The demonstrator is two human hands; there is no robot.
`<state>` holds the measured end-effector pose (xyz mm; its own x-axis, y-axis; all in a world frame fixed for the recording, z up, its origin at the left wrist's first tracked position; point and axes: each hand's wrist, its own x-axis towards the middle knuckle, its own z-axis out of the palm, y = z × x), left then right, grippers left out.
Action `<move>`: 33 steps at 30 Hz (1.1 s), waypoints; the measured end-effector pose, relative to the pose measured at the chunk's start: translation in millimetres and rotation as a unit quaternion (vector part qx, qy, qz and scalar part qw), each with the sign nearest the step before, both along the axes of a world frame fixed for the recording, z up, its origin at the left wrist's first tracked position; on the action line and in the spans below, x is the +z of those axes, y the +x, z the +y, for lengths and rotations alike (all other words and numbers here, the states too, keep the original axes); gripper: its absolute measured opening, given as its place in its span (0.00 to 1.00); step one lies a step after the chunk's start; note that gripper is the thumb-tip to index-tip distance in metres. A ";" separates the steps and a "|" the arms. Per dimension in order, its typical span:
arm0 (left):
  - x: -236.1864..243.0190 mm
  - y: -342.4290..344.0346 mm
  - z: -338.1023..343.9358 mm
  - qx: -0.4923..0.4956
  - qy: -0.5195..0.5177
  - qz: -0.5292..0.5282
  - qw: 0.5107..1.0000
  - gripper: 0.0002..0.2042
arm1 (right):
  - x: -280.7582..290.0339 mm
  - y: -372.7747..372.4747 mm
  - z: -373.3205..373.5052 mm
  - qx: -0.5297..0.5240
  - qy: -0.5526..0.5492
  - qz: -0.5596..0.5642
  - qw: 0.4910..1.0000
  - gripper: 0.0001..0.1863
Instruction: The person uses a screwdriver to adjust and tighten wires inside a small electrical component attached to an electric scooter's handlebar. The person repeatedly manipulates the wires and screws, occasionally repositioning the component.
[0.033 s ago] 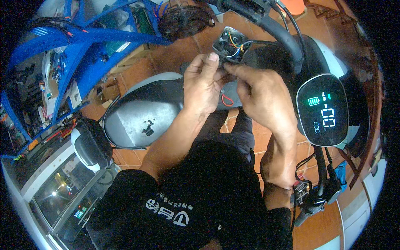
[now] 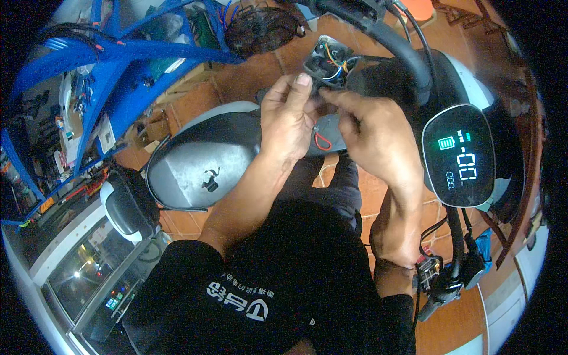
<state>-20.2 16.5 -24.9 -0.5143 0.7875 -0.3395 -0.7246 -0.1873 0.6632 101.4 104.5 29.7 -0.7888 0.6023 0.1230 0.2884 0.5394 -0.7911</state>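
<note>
A small open dark housing (image 2: 325,59) shows orange, white, blue and green wires inside, and a black cable runs from it to the right. At its near edge the thumb and fingers of my left hand (image 2: 289,118) are pinched closed. My right hand (image 2: 381,130) is bent in beside it, index finger pointing at the housing's near edge and the other fingers curled. What the right fingers hold, if anything, is hidden in the dark gap between the hands. A red wire loop (image 2: 322,141) hangs just below, between my wrists.
An electric scooter's black seat (image 2: 201,163) lies to the left, its lit display (image 2: 459,157) to the right. Handlebar parts and cables (image 2: 441,281) stick out at lower right. A blue metal rack (image 2: 124,53) holding tools and parts stands at upper left, beside a black fan (image 2: 263,29).
The wires in the housing sit slightly differently, and the right hand has shifted a little. Otherwise the hands keep their place.
</note>
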 end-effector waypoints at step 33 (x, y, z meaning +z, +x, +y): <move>18.0 -2.6 -11.7 -0.092 -0.020 -0.019 0.995 0.13 | -25.6 -6.3 -40.9 -0.221 -0.055 0.138 0.964 0.15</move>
<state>-22.9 4.8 -6.9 -0.3488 0.8524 -0.3896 -0.7689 -0.0226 0.6390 95.2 63.6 4.1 -0.3981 0.8935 0.2079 0.2423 0.3210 -0.9156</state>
